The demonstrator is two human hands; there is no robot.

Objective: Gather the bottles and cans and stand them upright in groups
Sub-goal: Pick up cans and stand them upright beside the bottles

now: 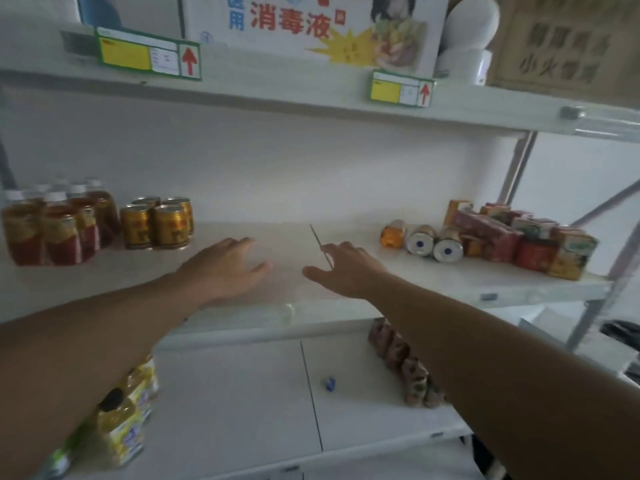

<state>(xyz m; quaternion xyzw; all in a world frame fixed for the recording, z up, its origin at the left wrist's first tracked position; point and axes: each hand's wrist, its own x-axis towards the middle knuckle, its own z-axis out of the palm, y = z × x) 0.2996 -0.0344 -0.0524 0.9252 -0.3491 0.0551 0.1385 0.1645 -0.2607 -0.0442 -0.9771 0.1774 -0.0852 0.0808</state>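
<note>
White shelving unit against a white wall. Top shelf: big carton printed "消毒液" in red and "医用" in blue, brown box with blurred text, yellow price tags with red arrows. Middle shelf: tea bottles and gold cans upright in groups at left; three cans lying on their sides at right beside juice cartons. Left hand and right hand over the bare middle, fingers apart, holding nothing. Lower shelf: yellow bottles. Can labels unreadable.
</note>
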